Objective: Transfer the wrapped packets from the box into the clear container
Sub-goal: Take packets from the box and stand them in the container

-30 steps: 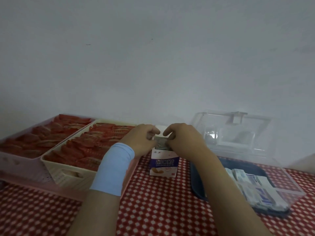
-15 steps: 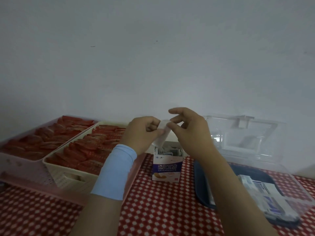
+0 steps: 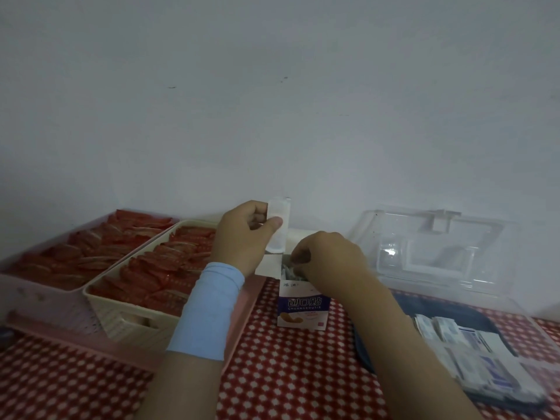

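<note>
Pinches white packet [image 3: 278, 228] in left hand [image 3: 242, 237] above box [image 3: 303, 307]; curls right hand [image 3: 330, 262] fingers inside, grip unclear; clear container [image 3: 527, 316] rightward.

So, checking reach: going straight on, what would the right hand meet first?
Likely the wrapped packets in the open box; the right hand points down into it.

The box [image 3: 303, 309] stands upright on the checked cloth [image 3: 288, 377], top flap open. Just above the box, the left hand [image 3: 242, 237] pinches one white packet [image 3: 278, 228]. The right hand [image 3: 330, 259] is at the box's top, fingers curled into the opening; whether they grip something, I cannot tell. Right of the box lies the open container [image 3: 430, 247] with packets inside. Left of the box are two baskets [image 3: 121, 316] of red things.
</note>
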Demonstrator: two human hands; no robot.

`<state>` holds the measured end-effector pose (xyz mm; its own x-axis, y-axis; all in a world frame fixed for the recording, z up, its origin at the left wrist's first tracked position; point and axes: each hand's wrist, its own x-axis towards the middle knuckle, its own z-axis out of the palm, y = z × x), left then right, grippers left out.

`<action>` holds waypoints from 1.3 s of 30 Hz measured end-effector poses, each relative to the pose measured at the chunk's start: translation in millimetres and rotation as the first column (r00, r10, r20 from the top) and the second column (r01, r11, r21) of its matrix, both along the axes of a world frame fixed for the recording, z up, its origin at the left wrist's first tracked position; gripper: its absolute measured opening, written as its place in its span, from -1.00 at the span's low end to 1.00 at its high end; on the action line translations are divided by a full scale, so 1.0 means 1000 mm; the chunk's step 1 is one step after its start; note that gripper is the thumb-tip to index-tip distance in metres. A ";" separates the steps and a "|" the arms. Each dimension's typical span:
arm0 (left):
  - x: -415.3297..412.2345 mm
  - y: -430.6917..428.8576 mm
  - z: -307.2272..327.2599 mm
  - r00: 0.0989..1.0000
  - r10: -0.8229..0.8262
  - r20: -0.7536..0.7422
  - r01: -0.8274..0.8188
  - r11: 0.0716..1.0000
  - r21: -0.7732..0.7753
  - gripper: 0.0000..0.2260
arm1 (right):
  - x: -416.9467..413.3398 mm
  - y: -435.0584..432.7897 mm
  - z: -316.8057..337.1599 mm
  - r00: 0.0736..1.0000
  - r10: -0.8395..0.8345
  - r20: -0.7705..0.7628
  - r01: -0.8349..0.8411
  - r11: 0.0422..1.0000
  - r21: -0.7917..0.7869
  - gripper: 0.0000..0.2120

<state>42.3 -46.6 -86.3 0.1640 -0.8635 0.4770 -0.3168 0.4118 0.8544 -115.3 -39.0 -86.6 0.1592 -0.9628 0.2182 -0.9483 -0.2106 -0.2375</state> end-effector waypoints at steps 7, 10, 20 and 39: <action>0.000 0.000 -0.002 0.997 0.034 0.062 -0.034 0.999 -0.005 -0.88 | -0.009 0.005 0.006 0.921 0.036 0.387 -0.028 0.999 -0.028 -0.87; 0.001 0.002 0.000 0.996 0.056 0.064 -0.055 0.998 -0.029 -0.85 | -0.015 0.005 0.007 0.816 0.047 0.576 -0.028 0.999 -0.041 -0.89; 0.007 0.000 0.001 0.987 0.137 0.083 -0.132 0.989 -0.062 -0.92 | -0.028 0.004 0.005 0.766 0.145 0.626 -0.006 0.976 -0.218 -0.74; -0.001 0.021 0.015 0.664 -0.535 -0.523 0.685 0.715 0.138 -0.71 | -0.015 0.024 0.025 0.546 0.421 0.725 -0.202 0.905 -0.374 -0.70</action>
